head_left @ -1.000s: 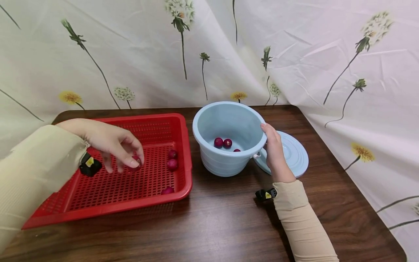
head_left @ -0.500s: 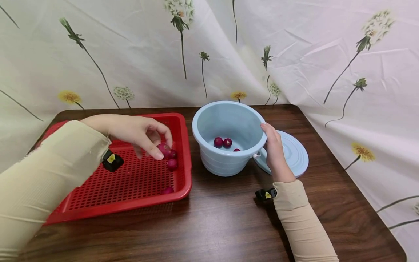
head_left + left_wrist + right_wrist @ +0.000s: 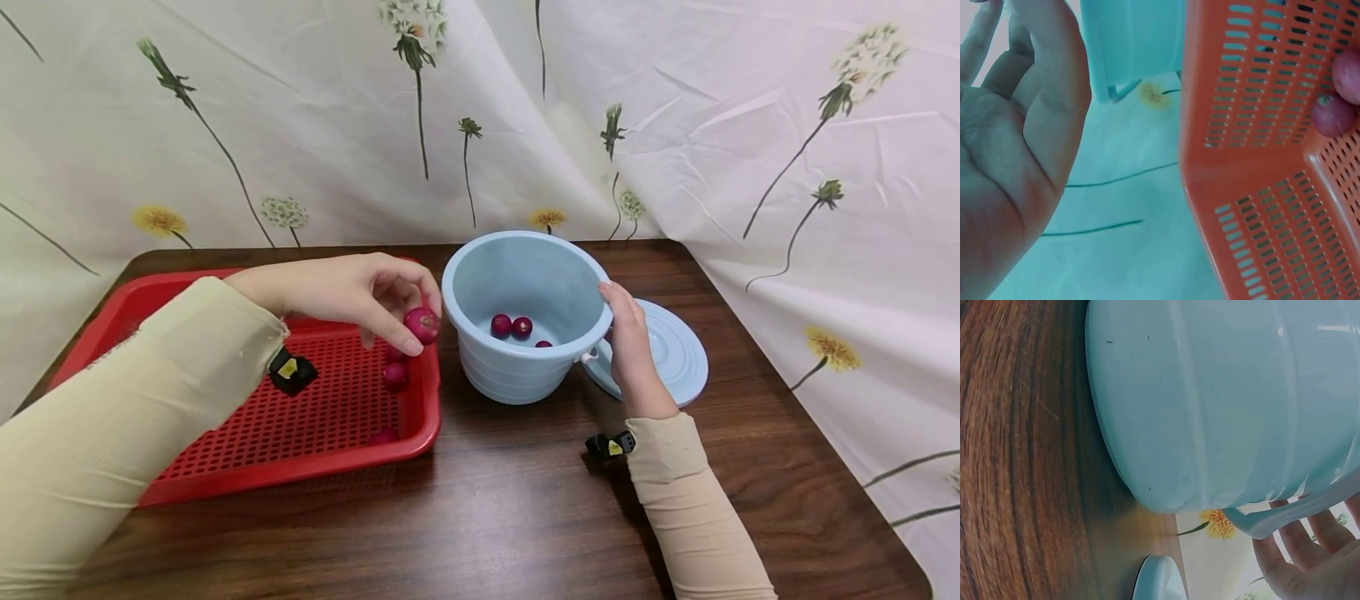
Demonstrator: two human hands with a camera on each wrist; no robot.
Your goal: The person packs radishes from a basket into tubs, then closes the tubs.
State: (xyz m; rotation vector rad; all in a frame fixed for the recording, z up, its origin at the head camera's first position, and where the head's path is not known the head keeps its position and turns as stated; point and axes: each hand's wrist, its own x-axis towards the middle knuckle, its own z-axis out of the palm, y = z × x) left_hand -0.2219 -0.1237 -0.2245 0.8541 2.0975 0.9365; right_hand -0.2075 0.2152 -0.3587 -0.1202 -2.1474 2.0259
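My left hand (image 3: 360, 292) pinches a radish (image 3: 422, 325) between thumb and fingers, above the right rim of a red plastic basket (image 3: 285, 475) and close to the bucket's left side. More radishes lie along the basket's right wall, one radish (image 3: 395, 376) plainly visible. In the left wrist view, the palm (image 3: 997, 156) shows but the held radish does not. My right hand (image 3: 632, 350) grips the rim of a light blue bucket (image 3: 510, 375) at its right side. Several fingers (image 3: 1297, 544) show beyond the bucket's handle (image 3: 1272, 519) in the right wrist view. Inside the bucket are three visible radishes (image 3: 501, 326).
A light blue lid (image 3: 675, 350) lies on the table right of the bucket, partly behind my right hand. The dark wooden table (image 3: 495, 508) extends in front. A white cloth (image 3: 322, 117) with a dandelion print hangs behind the table and along its right side.
My left hand has carried the radish rightward and up, from over the middle of the basket to its right rim. The basket has shifted little; the right hand and bucket stay put.
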